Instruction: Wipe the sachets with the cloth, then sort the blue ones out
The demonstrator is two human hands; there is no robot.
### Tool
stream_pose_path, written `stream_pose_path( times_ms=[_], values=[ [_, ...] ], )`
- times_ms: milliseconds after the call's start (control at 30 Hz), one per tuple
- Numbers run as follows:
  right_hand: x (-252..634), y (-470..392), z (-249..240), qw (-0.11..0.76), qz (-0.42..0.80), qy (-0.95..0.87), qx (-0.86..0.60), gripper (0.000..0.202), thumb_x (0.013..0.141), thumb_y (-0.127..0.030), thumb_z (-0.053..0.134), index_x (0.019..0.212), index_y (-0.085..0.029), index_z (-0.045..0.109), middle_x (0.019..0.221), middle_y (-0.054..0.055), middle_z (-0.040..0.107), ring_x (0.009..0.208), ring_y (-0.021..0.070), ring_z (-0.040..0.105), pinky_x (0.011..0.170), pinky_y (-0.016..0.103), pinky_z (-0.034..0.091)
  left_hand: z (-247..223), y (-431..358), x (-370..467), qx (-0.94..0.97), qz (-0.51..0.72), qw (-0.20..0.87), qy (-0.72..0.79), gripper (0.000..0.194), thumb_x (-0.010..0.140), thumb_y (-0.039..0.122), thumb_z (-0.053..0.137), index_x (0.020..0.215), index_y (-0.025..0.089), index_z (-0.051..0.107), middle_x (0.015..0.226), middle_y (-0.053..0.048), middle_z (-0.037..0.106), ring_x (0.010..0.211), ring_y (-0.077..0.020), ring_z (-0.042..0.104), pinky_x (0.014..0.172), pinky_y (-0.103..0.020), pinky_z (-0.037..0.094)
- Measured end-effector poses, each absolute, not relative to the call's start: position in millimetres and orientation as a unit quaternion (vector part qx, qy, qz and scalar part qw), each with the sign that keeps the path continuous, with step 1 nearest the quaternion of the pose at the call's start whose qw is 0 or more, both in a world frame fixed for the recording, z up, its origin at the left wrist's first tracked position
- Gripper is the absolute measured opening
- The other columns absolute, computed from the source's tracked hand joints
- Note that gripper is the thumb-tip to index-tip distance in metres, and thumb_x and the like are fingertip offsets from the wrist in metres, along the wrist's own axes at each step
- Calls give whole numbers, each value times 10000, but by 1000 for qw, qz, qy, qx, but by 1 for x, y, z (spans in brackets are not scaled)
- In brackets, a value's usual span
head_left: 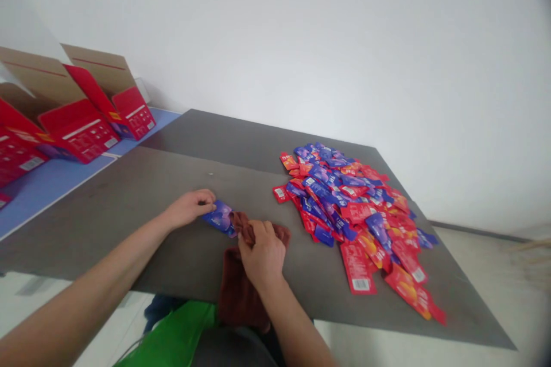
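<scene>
A blue-purple pouch (pixel 220 215) lies on the dark table, its left end pinched between the fingers of my left hand (pixel 193 206). Bunched in my right hand (pixel 262 251) is a brown cloth (pixel 241 289), pressed against the right end of that pouch. Part of the cloth hangs over the table's front edge. To the right of my hands spreads a heap of red and blue pouches (pixel 340 195), some with barcodes showing. The pouch's right end is partly hidden by the cloth.
Open red cardboard boxes (pixel 88 132) stand on a blue surface (pixel 30 200) at the left. A white wall (pixel 301 46) rises behind the grey table (pixel 172 172). Something green (pixel 176 338) is below the table's front edge.
</scene>
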State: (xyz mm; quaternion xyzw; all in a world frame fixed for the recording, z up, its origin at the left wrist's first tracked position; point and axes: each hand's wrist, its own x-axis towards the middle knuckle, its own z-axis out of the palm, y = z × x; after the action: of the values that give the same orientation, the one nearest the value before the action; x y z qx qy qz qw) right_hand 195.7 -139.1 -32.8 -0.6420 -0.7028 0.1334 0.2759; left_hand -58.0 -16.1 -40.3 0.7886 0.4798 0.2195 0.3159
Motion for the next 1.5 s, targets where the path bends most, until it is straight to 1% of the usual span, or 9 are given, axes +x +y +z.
stream_pose_path(
  times_ms=[133, 267, 500, 667, 867, 1000, 1133, 1267, 1500],
  values=[
    [170, -137, -15, 253, 86, -735, -623, 300, 968, -394, 602, 1241, -272, 589, 1082, 47, 608, 950, 200, 619, 773, 283, 469, -46, -64, -36, 790, 261, 319, 454, 309, 890, 413, 591, 668, 199, 595, 885, -18, 658, 883, -195, 628, 867, -291, 484],
    [150, -153, -19, 165, 70, -781, -598, 192, 1033, -394, 495, 1136, -287, 616, 1043, 50, 586, 884, 196, 620, 709, 285, 475, -46, -91, -23, 800, 254, 302, 452, 149, 856, 315, 603, 771, 212, 669, 935, -25, 696, 945, -222, 645, 897, -323, 495],
    [234, -171, -27, 53, 32, -692, -719, 197, 1027, -372, 514, 1037, -259, 674, 1022, 63, 573, 834, 188, 641, 673, 271, 458, -52, -91, -24, 830, 250, 252, 430, 296, 896, 338, 587, 634, 209, 535, 883, -28, 654, 970, -205, 627, 895, -317, 483],
    [203, -174, -9, 122, 32, -725, -677, 294, 1035, -439, 492, 1270, -308, 611, 1063, 61, 576, 866, 183, 633, 701, 266, 469, -51, -90, -23, 844, 237, 230, 422, 271, 897, 332, 571, 655, 211, 570, 907, -30, 683, 991, -214, 622, 937, -333, 471],
    [184, -174, -26, 85, 79, -748, -653, 227, 1042, -372, 474, 1049, -276, 680, 1081, 59, 580, 877, 182, 636, 703, 271, 482, -53, -91, -23, 839, 232, 231, 435, 261, 887, 332, 564, 656, 213, 587, 926, -28, 697, 1017, -215, 624, 965, -336, 470],
    [230, -171, -22, 64, 47, -674, -734, 242, 1044, -384, 472, 1065, -280, 689, 1049, 64, 574, 837, 194, 648, 697, 301, 490, -56, -90, -23, 838, 229, 223, 442, 300, 885, 384, 584, 640, 213, 559, 921, -38, 687, 1023, -227, 621, 961, -350, 473],
    [201, -177, -13, 111, 36, -723, -680, 246, 1047, -413, 466, 1178, -318, 652, 1077, 56, 570, 867, 192, 637, 692, 286, 489, -51, -91, -21, 839, 230, 226, 439, 294, 885, 374, 562, 640, 214, 591, 907, -39, 688, 1011, -230, 617, 951, -352, 473],
    [165, -185, -22, 108, 81, -767, -628, 216, 1039, -376, 479, 1069, -294, 676, 1080, 48, 582, 859, 181, 640, 672, 266, 482, -49, -93, -21, 843, 230, 230, 429, 258, 884, 340, 549, 668, 217, 620, 902, -34, 696, 1026, -231, 614, 973, -356, 459],
    [229, -185, -23, 76, 46, -671, -736, 220, 1016, -391, 529, 1058, -262, 701, 1023, 63, 591, 801, 181, 661, 690, 286, 476, -58, -90, -23, 840, 229, 212, 443, 333, 902, 406, 576, 634, 212, 547, 924, -39, 688, 1021, -231, 622, 964, -358, 461]
  ],
)
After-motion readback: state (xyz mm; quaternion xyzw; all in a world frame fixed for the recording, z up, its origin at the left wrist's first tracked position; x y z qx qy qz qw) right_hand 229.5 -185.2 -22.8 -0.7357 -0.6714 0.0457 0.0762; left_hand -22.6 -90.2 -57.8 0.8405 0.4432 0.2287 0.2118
